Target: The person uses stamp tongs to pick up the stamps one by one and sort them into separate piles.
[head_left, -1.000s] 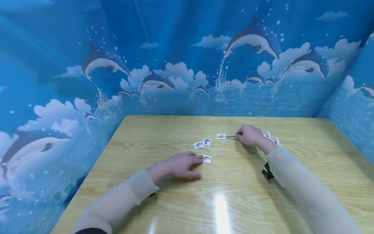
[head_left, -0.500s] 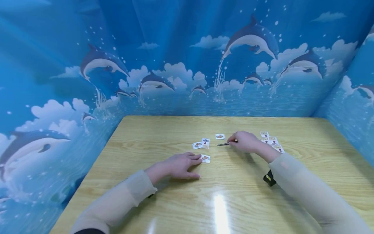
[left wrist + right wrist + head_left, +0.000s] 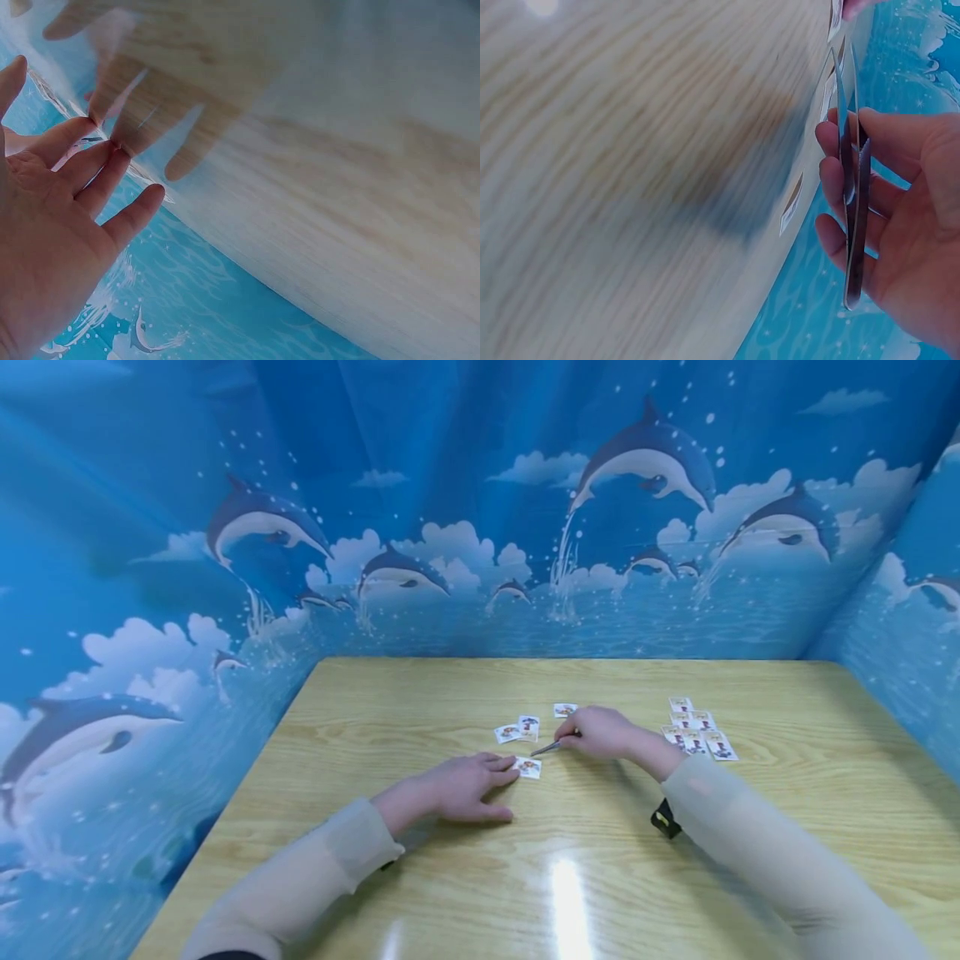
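Observation:
My left hand (image 3: 461, 787) lies palm down on the table, its fingertips on the left end of a small white printed card (image 3: 529, 767). In the left wrist view the fingers of this hand (image 3: 60, 195) are stretched and spread. With thumb and fingers my right hand (image 3: 603, 732) pinches a pair of metal tweezers (image 3: 546, 748), which points left, its tip close over the card under my left fingers. The right wrist view has the tweezers (image 3: 855, 277) with its two arms spread and nothing between the tips.
Behind my left hand lie two overlapping cards (image 3: 528, 727). Another card (image 3: 565, 710) lies farther back, partly behind my right hand. Several cards (image 3: 693, 739) form a group on the right of the wooden table (image 3: 600, 860). A blue dolphin curtain (image 3: 465, 485) hangs behind.
My right hand has brought the tweezers from the rear card left and toward me, near the card under my left hand. The group on the right shows more. The left hand stays put.

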The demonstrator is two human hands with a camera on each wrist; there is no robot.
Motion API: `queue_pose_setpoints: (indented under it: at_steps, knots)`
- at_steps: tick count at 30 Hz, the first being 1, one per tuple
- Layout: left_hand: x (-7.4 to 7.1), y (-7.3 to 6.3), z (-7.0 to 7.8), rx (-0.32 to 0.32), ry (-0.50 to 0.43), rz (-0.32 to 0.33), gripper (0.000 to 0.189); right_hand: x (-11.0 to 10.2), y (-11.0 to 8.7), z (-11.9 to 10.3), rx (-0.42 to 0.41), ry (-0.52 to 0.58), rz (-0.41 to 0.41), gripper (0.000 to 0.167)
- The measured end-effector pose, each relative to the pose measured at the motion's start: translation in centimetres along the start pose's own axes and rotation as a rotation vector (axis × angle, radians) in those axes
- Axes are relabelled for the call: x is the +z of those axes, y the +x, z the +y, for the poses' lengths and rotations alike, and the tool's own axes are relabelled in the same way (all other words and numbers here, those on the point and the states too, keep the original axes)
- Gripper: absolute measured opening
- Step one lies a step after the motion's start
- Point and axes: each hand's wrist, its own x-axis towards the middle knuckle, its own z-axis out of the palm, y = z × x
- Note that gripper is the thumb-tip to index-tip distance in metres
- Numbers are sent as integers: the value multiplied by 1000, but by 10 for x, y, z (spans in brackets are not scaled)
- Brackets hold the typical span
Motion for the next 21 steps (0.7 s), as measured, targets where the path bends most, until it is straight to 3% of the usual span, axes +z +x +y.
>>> queue_pose_setpoints:
  at_steps: [11, 21]
  knots:
    - [2, 0, -2, 5, -7, 0, 73, 0, 6, -5, -15, 11, -32, 15]
    - [0, -1, 1, -9, -13, 2, 71, 2, 7, -8, -41, -31, -4, 13]
